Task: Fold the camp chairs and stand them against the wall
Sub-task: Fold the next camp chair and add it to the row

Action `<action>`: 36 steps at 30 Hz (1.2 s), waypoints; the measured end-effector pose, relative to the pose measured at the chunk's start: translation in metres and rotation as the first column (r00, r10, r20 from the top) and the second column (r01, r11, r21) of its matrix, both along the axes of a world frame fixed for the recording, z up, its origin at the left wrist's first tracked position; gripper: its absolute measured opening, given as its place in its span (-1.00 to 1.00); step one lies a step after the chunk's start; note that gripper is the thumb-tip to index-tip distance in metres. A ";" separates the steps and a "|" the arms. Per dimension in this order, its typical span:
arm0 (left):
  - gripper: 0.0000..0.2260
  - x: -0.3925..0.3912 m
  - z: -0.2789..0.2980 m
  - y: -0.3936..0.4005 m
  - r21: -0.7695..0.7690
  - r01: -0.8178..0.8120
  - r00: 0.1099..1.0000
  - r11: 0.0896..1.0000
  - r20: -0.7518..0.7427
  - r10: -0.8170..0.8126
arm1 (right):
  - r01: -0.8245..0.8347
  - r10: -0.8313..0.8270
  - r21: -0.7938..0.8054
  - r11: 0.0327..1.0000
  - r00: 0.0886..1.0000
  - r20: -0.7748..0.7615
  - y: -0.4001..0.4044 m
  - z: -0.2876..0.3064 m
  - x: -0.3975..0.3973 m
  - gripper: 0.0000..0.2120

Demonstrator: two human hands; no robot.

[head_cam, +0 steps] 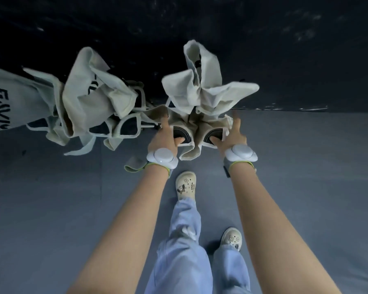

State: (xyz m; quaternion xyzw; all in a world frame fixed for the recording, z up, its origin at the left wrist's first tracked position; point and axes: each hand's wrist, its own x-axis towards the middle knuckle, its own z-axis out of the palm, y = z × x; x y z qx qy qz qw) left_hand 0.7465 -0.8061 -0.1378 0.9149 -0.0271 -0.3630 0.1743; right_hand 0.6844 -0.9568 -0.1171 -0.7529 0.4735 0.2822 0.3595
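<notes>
A folded beige camp chair (202, 90) stands upright against the black wall (285, 49), its fabric bunched at the top. My left hand (164, 136) grips its left armrest, thumb over the dark cup pocket and fingers tucked into the fabric. My right hand (232, 134) is at the right armrest with its fingers spread, and only the thumb touches the pocket's edge. A second folded chair (94, 98) leans on the wall just to the left, touching the first. Part of a third chair with black lettering (9, 98) shows at the far left edge.
The grey floor (62, 198) stretches below and to the right of the chairs. My feet in pale clogs (185, 185) stand close behind the right chair. White trackers sit on both wrists.
</notes>
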 end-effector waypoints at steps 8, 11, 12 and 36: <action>-0.25 0.020 -0.018 -0.001 -0.124 -0.070 0.997 0.990 0.034 0.075 | -0.002 -0.004 0.049 0.999 0.994 0.109 -0.007 -0.018 0.019 -0.20; -0.25 0.034 -0.022 -0.005 -0.182 -0.072 0.996 0.981 0.038 0.081 | 0.003 -0.007 0.031 1.000 0.992 0.126 -0.010 -0.021 0.028 -0.29; -0.25 0.038 -0.022 -0.006 -0.195 -0.058 0.996 0.979 0.060 0.071 | 0.019 -0.022 0.028 0.999 0.992 0.126 -0.010 -0.022 0.034 -0.32; -0.37 0.042 0.005 -0.004 -0.076 0.051 0.995 0.996 0.085 -0.044 | -0.244 0.244 -0.012 0.970 0.963 0.112 0.007 -0.011 0.049 -0.72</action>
